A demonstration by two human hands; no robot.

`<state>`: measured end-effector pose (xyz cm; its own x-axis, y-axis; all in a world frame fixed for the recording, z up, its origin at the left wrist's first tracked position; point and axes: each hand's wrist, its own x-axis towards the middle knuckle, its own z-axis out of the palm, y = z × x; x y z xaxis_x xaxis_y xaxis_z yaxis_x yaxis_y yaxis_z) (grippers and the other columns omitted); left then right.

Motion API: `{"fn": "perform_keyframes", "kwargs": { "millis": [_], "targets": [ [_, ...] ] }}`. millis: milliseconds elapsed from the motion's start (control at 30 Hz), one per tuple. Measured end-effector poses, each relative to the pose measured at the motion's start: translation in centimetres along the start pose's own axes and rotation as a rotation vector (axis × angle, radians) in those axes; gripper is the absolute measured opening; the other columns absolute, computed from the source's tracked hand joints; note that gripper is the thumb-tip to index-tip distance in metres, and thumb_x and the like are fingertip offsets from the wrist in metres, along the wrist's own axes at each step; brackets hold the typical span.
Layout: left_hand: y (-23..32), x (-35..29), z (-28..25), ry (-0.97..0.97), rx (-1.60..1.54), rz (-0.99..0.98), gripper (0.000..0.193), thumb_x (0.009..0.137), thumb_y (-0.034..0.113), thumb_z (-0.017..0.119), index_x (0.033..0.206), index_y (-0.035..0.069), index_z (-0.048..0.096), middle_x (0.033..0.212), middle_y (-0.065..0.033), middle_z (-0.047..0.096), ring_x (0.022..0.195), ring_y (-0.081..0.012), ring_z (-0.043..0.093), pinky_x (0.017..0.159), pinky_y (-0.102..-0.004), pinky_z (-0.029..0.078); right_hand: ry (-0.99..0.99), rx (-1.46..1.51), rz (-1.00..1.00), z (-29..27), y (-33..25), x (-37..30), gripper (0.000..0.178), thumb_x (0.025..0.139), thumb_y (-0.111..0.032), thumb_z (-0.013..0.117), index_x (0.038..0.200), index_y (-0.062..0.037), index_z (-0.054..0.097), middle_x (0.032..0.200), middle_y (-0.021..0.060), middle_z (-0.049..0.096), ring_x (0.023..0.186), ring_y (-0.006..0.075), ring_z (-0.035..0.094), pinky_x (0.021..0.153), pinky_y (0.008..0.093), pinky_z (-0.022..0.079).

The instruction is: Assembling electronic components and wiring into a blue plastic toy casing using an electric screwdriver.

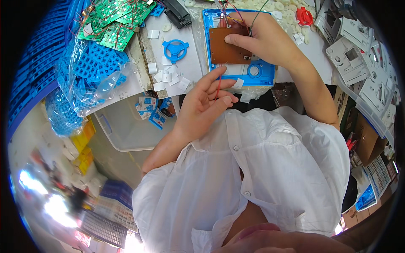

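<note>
The white shirt (211, 168) is nearest, then the left hand (201, 101), half-curled with a red wire (218, 87) across its fingers, just short of the brown board (228, 51), which the right hand (265, 40) grips over the blue casing (265, 72).

Narrow gap over white paper (192, 67) between blue ring (167, 51) and blue case (266, 73). Green boards (118, 36) and bagged blue parts (93, 63) block left; white covers (346, 63), right.
</note>
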<state>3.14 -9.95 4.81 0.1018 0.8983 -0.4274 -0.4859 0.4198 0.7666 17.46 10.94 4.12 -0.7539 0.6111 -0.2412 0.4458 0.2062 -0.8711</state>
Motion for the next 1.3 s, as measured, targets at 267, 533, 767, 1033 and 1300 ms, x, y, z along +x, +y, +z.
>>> {"fn": "perform_keyframes", "kwargs": {
  "millis": [267, 533, 767, 1033, 1300],
  "targets": [
    [-0.2, 0.0, -0.3, -0.006, -0.014, -0.003, 0.062, 0.102, 0.000, 0.056, 0.159, -0.001, 0.029, 0.143, -0.0181, 0.055, 0.113, -0.0233, 0.065, 0.097, -0.0353, 0.054, 0.116, -0.527, -0.299, 0.2, -0.7, 0.2, 0.033, 0.089, -0.015, 0.075, 0.119, -0.0035, 0.068, 0.098, 0.0147, 0.073, 0.086, 0.0315, 0.070, 0.077, 0.0385, 0.056],
    [3.3, 0.1, -0.2, 0.234, 0.805, 0.205, 0.047, 0.092, 0.000, 0.067, 0.138, 0.004, 0.059, 0.127, -0.0160, 0.065, 0.099, -0.0199, 0.065, 0.087, -0.0336, 0.054, 0.146, -0.633, -0.391, 0.5, -1.0, -0.2, 0.031, 0.086, -0.014, 0.075, 0.114, -0.0045, 0.066, 0.103, 0.0140, 0.069, 0.098, 0.0367, 0.065, 0.084, 0.0460, 0.053],
    [2.4, 4.2, -2.2, 0.052, 1.662, 0.782, 0.048, 0.083, 0.024, 0.078, 0.128, 0.008, 0.067, 0.135, -0.0079, 0.061, 0.127, -0.0279, 0.055, 0.107, -0.0542, 0.039, 0.149, -0.533, -0.303, 0.5, -1.6, -0.4, 0.031, 0.084, -0.012, 0.074, 0.112, -0.0017, 0.066, 0.114, 0.0195, 0.066, 0.105, 0.0384, 0.062, 0.087, 0.0446, 0.051],
    [2.7, 4.5, -2.1, -0.005, 1.767, 0.675, 0.058, 0.084, 0.037, 0.076, 0.136, 0.013, 0.063, 0.136, -0.0044, 0.061, 0.136, -0.0251, 0.051, 0.117, -0.0586, 0.024, 0.458, -0.462, -0.412, -1.8, -1.5, -3.2, 0.064, 0.085, -0.015, 0.077, 0.141, -0.0021, 0.050, 0.133, 0.0210, 0.057, 0.122, 0.0369, 0.056, 0.099, 0.0422, 0.049],
    [4.0, 5.6, -1.5, -0.069, 1.715, 0.688, 0.063, 0.081, 0.043, 0.078, 0.133, 0.012, 0.063, 0.129, -0.0063, 0.063, 0.133, -0.0270, 0.053, 0.107, -0.0531, 0.032, 0.160, -0.660, -0.558, 1.5, 1.3, -6.3, 0.047, 0.083, -0.031, 0.078, 0.121, -0.0041, 0.069, 0.126, 0.0086, 0.068, 0.121, 0.0286, 0.060, 0.112, 0.0497, 0.039]
  ]
}}
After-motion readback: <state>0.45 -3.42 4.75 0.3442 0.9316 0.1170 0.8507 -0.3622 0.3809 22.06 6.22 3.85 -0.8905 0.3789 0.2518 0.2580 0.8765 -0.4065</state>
